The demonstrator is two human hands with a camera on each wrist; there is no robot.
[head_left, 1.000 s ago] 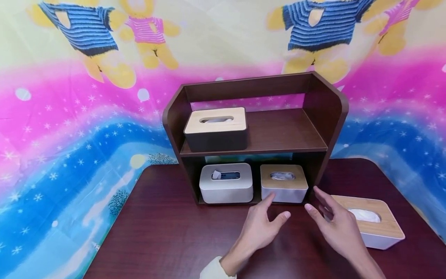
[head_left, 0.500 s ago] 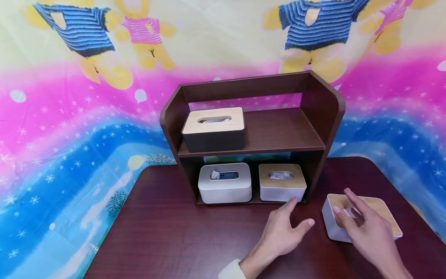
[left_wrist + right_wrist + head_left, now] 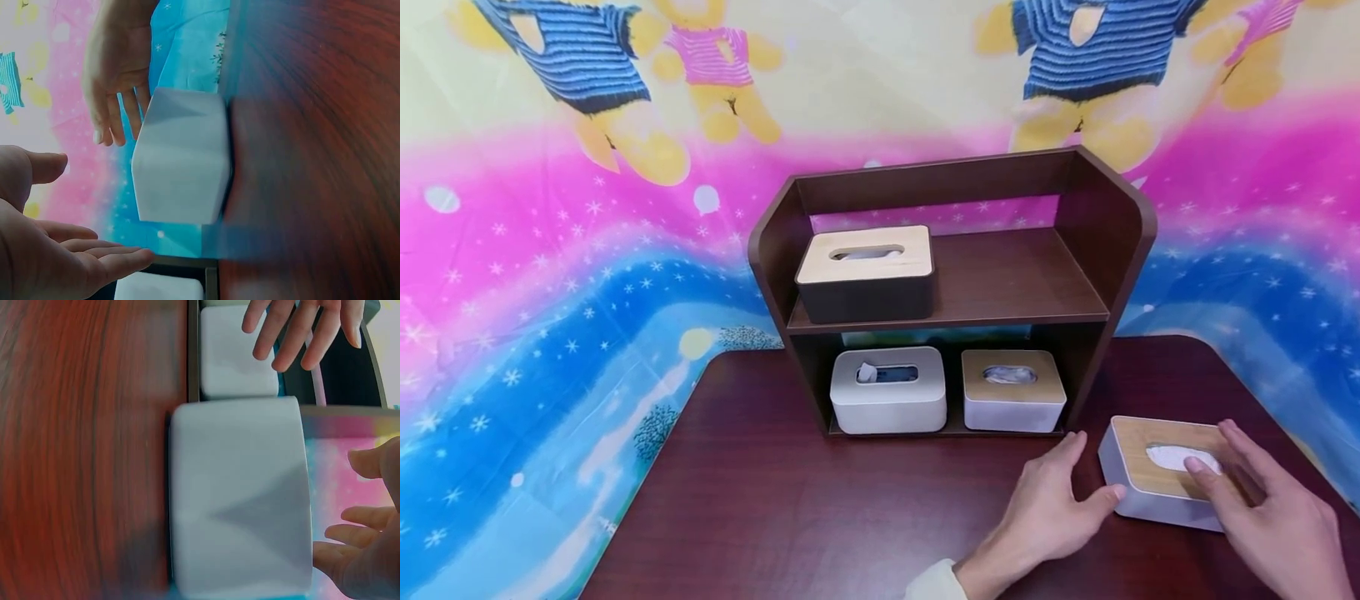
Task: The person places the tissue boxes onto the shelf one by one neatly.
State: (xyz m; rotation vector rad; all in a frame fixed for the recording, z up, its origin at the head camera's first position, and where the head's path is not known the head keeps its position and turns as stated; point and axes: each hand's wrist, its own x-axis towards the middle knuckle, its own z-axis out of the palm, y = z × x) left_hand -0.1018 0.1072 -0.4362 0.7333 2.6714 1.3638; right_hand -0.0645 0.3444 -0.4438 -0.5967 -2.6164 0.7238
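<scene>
A white tissue box (image 3: 1165, 500) with a bamboo-look lid sits on the table, right of the shelf; white tissue (image 3: 1176, 457) shows in its slot. My left hand (image 3: 1051, 508), fingers spread, is just left of this box. Over the box's right end is my right hand (image 3: 1277, 517), its thumb apart from its fingers and part of the lid hidden behind it. In the left wrist view a gap shows between the left hand (image 3: 69, 250) and the box (image 3: 181, 162). The right wrist view shows the right hand (image 3: 369, 537) with relaxed fingers beside the box's top edge.
A dark two-tier shelf (image 3: 1022, 322) stands at the back of the table (image 3: 760, 517). Its upper tier bears a black tissue box (image 3: 865, 300) with a pale lid. On the lower tier are a white tissue box (image 3: 887, 417) and a smaller wood-lidded one (image 3: 1013, 417).
Both hands have moved to the right, from in front of the shelf to the tissue box on the table. The boxes stand where they were.
</scene>
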